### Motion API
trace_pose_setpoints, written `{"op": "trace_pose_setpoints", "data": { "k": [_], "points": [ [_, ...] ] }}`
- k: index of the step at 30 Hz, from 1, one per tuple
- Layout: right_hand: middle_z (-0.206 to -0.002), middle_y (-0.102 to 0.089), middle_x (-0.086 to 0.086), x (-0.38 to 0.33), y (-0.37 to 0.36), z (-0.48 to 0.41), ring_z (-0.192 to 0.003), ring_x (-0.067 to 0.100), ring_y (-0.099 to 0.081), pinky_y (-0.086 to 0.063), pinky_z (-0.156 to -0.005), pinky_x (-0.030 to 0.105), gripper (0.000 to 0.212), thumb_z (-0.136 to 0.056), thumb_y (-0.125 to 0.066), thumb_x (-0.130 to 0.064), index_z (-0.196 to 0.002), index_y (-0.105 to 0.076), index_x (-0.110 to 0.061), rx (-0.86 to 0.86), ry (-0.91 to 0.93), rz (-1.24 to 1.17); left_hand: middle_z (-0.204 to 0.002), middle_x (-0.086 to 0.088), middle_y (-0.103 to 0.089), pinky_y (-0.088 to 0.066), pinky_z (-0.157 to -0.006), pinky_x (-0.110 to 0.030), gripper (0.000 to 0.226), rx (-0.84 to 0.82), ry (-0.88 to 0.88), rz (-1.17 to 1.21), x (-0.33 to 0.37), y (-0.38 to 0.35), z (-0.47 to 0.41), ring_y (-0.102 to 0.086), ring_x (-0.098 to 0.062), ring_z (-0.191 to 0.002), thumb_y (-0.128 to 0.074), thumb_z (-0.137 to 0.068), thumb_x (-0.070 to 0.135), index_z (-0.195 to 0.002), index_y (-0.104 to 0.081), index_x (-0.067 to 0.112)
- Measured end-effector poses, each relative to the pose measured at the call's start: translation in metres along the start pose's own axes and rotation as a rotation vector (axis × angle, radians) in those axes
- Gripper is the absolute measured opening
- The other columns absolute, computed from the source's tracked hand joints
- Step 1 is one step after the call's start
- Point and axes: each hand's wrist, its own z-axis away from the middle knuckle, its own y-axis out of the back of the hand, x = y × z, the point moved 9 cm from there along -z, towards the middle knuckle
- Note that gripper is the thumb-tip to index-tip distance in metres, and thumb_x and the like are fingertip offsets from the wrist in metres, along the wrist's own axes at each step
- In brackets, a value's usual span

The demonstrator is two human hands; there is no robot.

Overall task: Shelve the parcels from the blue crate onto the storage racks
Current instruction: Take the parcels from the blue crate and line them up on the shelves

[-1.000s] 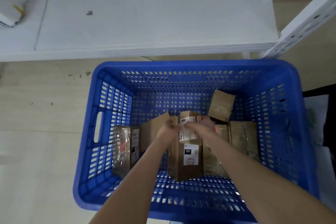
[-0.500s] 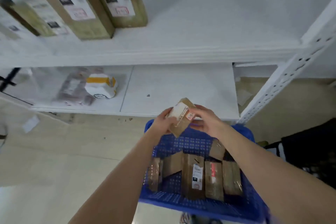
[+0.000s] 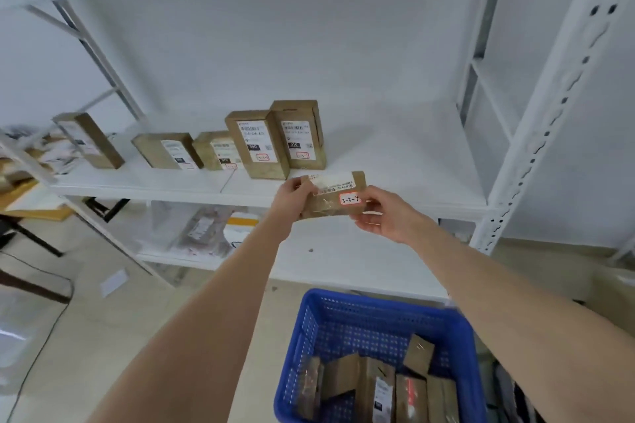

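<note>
grip: fingers of left hand [image 3: 292, 194] and right hand [image 3: 385, 213] pinch small brown cardboard parcel [image 3: 331, 195] | place: in air by white shelf [image 3: 395, 161] edge | risk: may bump tall brown boxes [image 3: 275, 142] at 11 o'clock, tipping them

The crate [image 3: 378, 303] was coloured blue and patterned with a grid of small holes. The parcel [image 3: 326, 209] was seen in brown, marked by a white sticker [image 3: 349, 198] edged in red. The rack [image 3: 405, 161] was painted white, and the floor [image 3: 103, 336] was beige.
</note>
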Motion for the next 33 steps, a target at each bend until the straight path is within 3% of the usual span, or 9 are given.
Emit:
{"op": "trace_pose_setpoints", "data": {
  "k": [3, 7, 10, 14, 19, 24, 28, 31, 33],
  "points": [
    [-0.082, -0.063, 0.007, -0.024, -0.02, 0.017, -0.077, 0.022, -0.062, -0.052, -0.079, 0.032, 0.012, -0.086, -0.062, -0.02, -0.094, -0.066, -0.012, -0.013, 0.049, 0.042, -0.092, -0.002, -0.063, -0.051, -0.09, -0.043, 0.008, -0.044, -0.08, 0.009, 0.027, 0.016, 0.01, -0.059, -0.02, -0.084, -0.055, -0.09, 0.019, -0.086, -0.06, 0.023],
    [-0.087, -0.063, 0.008, -0.037, -0.047, 0.028, -0.077, 0.021, -0.063, -0.052, -0.076, 0.029, 0.015, -0.085, -0.066, -0.023, -0.097, -0.067, -0.013, -0.023, 0.102, 0.065, -0.097, -0.003, -0.064, -0.054, -0.089, -0.042, 0.019, -0.134, -0.14, 0.049, 0.04, 0.04, 0.016, -0.063, -0.018, -0.083, -0.049, -0.098, 0.026, -0.109, -0.057, 0.014],
    [-0.094, -0.063, 0.007, -0.036, -0.069, 0.029, -0.084, 0.023, -0.064, -0.052, -0.078, 0.029, 0.016, -0.085, -0.067, -0.022, -0.1, -0.069, -0.017, -0.031, 0.132, 0.078, -0.096, 0.004, -0.064, -0.053, -0.089, -0.038, 0.019, -0.189, -0.171, 0.052, 0.045, 0.06, 0.014, -0.063, -0.013, -0.085, -0.045, -0.1, 0.026, -0.115, -0.052, 0.016],
    [-0.095, -0.067, 0.002, -0.03, -0.104, 0.026, -0.089, 0.021, -0.065, -0.052, -0.078, 0.027, 0.023, -0.086, -0.068, -0.021, -0.109, -0.067, -0.022, -0.043, 0.166, 0.088, -0.093, 0.007, -0.064, -0.055, -0.076, -0.025, 0.018, -0.222, -0.218, 0.046, 0.052, 0.093, 0.005, -0.063, -0.009, -0.08, -0.041, -0.101, 0.023, -0.114, -0.052, 0.019],
    [-0.1, -0.07, 0.0, -0.018, -0.136, 0.02, -0.092, 0.021, -0.066, -0.051, -0.078, 0.027, 0.031, -0.086, -0.067, -0.018, -0.117, -0.064, -0.022, -0.026, 0.189, 0.071, -0.095, 0.005, -0.063, -0.054, -0.077, -0.026, 0.019, -0.276, -0.256, 0.026, 0.052, 0.123, -0.01, -0.062, -0.01, -0.083, -0.04, -0.101, 0.02, -0.114, -0.054, 0.016],
    [-0.1, -0.07, 0.003, -0.01, -0.152, 0.017, -0.089, 0.021, -0.067, -0.052, -0.078, 0.026, 0.024, -0.086, -0.067, -0.016, -0.109, -0.067, -0.021, 0.013, 0.172, 0.068, -0.097, 0.004, -0.064, -0.054, -0.078, -0.027, 0.016, -0.292, -0.249, 0.01, 0.045, 0.139, -0.017, -0.063, -0.01, -0.082, -0.039, -0.101, 0.02, -0.106, -0.054, 0.019],
    [-0.096, -0.069, 0.006, -0.005, -0.16, 0.015, -0.085, 0.022, -0.066, -0.052, -0.076, 0.027, 0.018, -0.085, -0.064, -0.013, -0.103, -0.068, -0.018, 0.047, 0.157, 0.069, -0.091, 0.002, -0.062, -0.053, -0.061, -0.016, 0.016, -0.263, -0.264, -0.054, 0.042, 0.148, -0.017, -0.062, -0.008, -0.073, -0.037, -0.101, 0.02, -0.103, -0.052, 0.015],
    [-0.097, -0.068, 0.003, -0.005, -0.167, 0.012, -0.085, 0.019, -0.064, -0.051, -0.081, 0.03, 0.022, -0.086, -0.062, -0.013, -0.106, -0.066, -0.021, 0.095, 0.182, 0.153, -0.092, -0.006, -0.057, -0.047, -0.072, -0.028, 0.015, -0.198, -0.283, -0.097, 0.034, 0.155, -0.016, -0.056, -0.019, -0.079, -0.036, -0.1, 0.018, -0.097, -0.051, 0.015],
    [-0.096, -0.07, 0.002, -0.004, -0.175, 0.008, -0.085, 0.018, -0.065, -0.053, -0.079, 0.031, 0.025, -0.086, -0.065, -0.015, -0.108, -0.064, -0.026, 0.104, 0.213, 0.189, -0.096, -0.005, -0.058, -0.048, -0.078, -0.033, 0.019, -0.165, -0.28, -0.113, 0.027, 0.162, -0.012, -0.056, -0.02, -0.085, -0.035, -0.101, 0.017, -0.107, -0.053, 0.014]
  ]
}}
